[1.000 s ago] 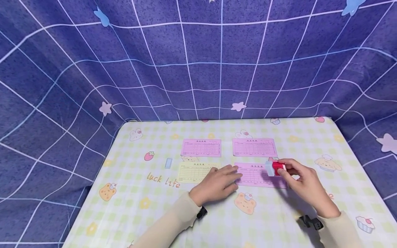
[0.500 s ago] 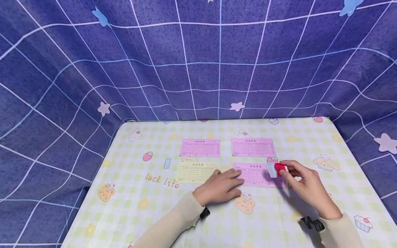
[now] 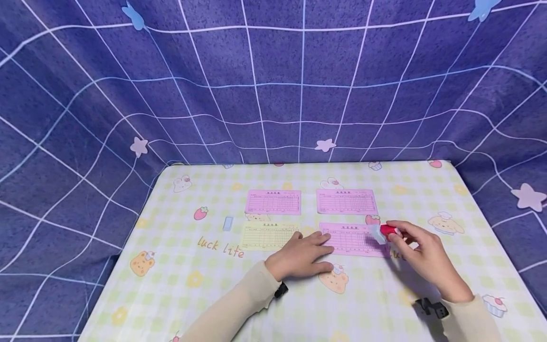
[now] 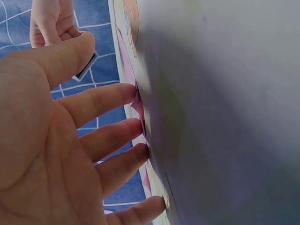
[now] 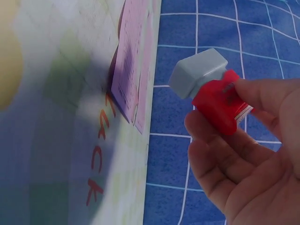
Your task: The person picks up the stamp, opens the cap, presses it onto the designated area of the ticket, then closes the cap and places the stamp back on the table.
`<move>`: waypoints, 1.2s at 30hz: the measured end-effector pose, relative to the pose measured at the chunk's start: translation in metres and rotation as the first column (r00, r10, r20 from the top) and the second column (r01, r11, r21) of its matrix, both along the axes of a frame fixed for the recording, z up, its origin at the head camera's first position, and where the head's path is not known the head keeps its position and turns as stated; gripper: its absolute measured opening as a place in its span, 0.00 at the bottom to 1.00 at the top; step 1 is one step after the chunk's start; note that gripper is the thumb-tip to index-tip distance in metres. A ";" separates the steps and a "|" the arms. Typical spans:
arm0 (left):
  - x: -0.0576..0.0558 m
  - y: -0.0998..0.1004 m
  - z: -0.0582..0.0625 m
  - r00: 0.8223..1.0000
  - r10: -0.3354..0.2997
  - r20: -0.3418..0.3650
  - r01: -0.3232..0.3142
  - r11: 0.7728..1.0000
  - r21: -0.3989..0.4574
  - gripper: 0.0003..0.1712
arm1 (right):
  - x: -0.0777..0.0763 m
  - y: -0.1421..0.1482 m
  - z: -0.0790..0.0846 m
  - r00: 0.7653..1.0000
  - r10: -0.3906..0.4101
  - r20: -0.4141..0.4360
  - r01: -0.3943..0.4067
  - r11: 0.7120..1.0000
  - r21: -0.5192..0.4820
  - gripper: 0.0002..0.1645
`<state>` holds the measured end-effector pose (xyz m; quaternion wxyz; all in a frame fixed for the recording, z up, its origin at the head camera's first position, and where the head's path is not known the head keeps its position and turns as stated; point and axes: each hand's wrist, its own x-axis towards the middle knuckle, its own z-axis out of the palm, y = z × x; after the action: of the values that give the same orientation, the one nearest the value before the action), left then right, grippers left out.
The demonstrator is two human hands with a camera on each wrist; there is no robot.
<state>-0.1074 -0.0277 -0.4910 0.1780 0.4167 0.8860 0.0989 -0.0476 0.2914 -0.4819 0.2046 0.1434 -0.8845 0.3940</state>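
My right hand (image 3: 420, 249) pinches a small red self-inking stamp (image 5: 218, 104) with a pale translucent block at one end. In the head view the stamp appears over the right part of the near pink form slip (image 3: 350, 238); the right wrist view shows it raised off the table. With fingers spread, my left hand (image 3: 301, 255) rests at that slip's left edge, fingertips touching down in the left wrist view. Behind this hand lies a yellow form slip (image 3: 265, 236), its lower right corner covered. Part of the near pink slip's right end is hidden by the stamp and hand.
Two more pink slips lie in the back row, a left one (image 3: 273, 202) and a right one (image 3: 346, 202). All rest flat on a patterned tablecloth (image 3: 171, 294). A blue grid-patterned curtain (image 3: 273, 85) rises beyond the far table edge.
The stamp has turned in my right fingers, its red body now tilted and its pale block lower. My left hand has shifted slightly right over the slip's edge. The view has drifted a little.
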 end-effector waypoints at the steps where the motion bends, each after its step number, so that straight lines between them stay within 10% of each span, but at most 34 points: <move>1: 0.000 0.000 0.000 1.000 0.001 0.003 -0.001 1.000 0.002 0.34 | 0.000 0.001 0.000 1.000 0.008 -0.011 -0.008 1.000 0.007 0.25; 36: 0.000 0.002 0.000 1.000 0.012 -0.009 -0.012 1.000 -0.026 0.33 | 0.003 -0.004 -0.010 0.991 0.125 0.045 -0.131 0.977 0.169 0.22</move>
<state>-0.1070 -0.0260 -0.4909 0.1790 0.4093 0.8905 0.0867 -0.0445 0.2873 -0.4921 0.1504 0.2104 -0.9075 0.3309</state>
